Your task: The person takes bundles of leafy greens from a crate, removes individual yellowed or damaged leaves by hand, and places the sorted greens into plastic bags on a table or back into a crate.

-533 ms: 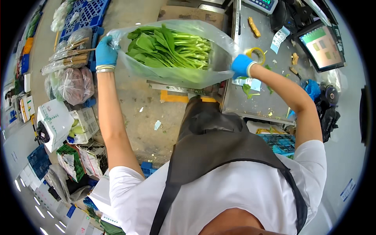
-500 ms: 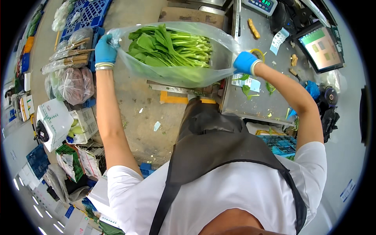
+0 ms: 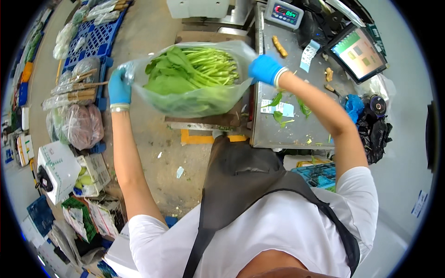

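A clear plastic bag [image 3: 218,99] full of leafy greens [image 3: 187,69] hangs stretched between my two blue-gloved hands. The leaves lie toward the left and the cut stems toward the right. My left hand [image 3: 120,88] is closed round the gathered left end of the bag. With fingers closed, my right hand [image 3: 266,69] grips the bag's right end, close to the table's left edge; motion blurs it a little. The bag hangs in front of me, over the floor and a low brown board.
On the right, a metal table [image 3: 301,132] carries a digital scale [image 3: 283,15], a touch screen [image 3: 358,54], ginger-like roots [image 3: 279,46], labels and leaf scraps. Bagged produce [image 3: 81,125] sits on a blue pallet [image 3: 95,39] at left. White boxes [image 3: 58,169] stand nearer.
My right hand has come left, and the bag sags slightly closer together between my hands. The view has shifted, and a white box now shows at the top.
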Demonstrator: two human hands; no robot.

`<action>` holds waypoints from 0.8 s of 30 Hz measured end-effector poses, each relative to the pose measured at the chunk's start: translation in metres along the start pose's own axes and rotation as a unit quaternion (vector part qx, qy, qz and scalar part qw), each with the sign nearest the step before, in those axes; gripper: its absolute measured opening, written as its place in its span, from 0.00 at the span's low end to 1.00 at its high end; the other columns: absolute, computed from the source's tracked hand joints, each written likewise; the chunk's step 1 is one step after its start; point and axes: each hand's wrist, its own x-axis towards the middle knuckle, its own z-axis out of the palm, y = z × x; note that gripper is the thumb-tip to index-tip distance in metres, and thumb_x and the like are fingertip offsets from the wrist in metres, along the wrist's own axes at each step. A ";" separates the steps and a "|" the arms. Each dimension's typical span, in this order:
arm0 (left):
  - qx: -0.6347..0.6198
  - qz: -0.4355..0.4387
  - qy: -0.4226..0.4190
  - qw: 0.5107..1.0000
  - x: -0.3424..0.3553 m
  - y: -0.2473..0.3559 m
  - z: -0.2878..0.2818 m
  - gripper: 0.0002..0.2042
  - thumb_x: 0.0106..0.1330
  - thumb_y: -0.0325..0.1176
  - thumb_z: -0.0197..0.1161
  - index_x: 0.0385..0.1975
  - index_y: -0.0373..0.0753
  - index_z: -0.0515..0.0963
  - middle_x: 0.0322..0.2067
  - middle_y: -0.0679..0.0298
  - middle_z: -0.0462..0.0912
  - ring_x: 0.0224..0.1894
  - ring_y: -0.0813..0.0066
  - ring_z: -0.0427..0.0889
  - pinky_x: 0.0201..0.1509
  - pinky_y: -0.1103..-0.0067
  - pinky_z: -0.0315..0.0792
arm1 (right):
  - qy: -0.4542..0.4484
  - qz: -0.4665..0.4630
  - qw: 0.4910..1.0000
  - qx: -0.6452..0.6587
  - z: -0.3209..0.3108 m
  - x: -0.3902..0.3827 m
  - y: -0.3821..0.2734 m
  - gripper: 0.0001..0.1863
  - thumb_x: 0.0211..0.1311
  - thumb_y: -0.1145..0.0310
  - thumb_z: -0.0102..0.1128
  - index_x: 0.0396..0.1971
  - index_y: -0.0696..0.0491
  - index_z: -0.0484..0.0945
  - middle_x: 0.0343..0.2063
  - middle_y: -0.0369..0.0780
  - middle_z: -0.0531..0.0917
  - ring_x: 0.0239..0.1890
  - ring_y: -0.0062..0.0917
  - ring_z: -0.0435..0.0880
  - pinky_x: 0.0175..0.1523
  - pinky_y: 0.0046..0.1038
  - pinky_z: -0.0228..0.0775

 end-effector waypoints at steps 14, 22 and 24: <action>0.062 -0.035 0.072 0.995 -0.066 -0.031 -0.001 0.10 0.66 0.28 0.57 0.45 0.34 0.77 0.38 0.67 0.80 0.35 0.80 0.76 0.41 0.83 0.72 | 0.239 0.095 0.963 0.081 -0.007 -0.089 -0.113 0.16 0.53 0.63 0.63 0.43 0.46 0.77 0.42 0.35 0.79 0.46 0.31 0.77 0.57 0.35 0.65; 0.500 0.233 0.292 0.781 -0.131 -0.031 0.076 0.23 0.59 0.39 0.66 0.47 0.25 0.73 0.44 0.48 0.77 0.45 0.54 0.76 0.54 0.66 0.70 | 0.234 0.199 0.928 0.210 0.033 -0.245 -0.154 0.17 0.56 0.63 0.62 0.46 0.49 0.75 0.40 0.39 0.79 0.44 0.34 0.78 0.52 0.36 0.66; 0.567 0.330 0.169 0.736 -0.176 -0.041 0.168 0.20 0.60 0.35 0.65 0.47 0.26 0.73 0.44 0.50 0.76 0.48 0.56 0.74 0.57 0.68 0.67 | 0.246 0.271 0.902 0.228 0.055 -0.297 -0.169 0.19 0.56 0.62 0.62 0.47 0.51 0.76 0.41 0.40 0.80 0.43 0.36 0.78 0.51 0.37 0.67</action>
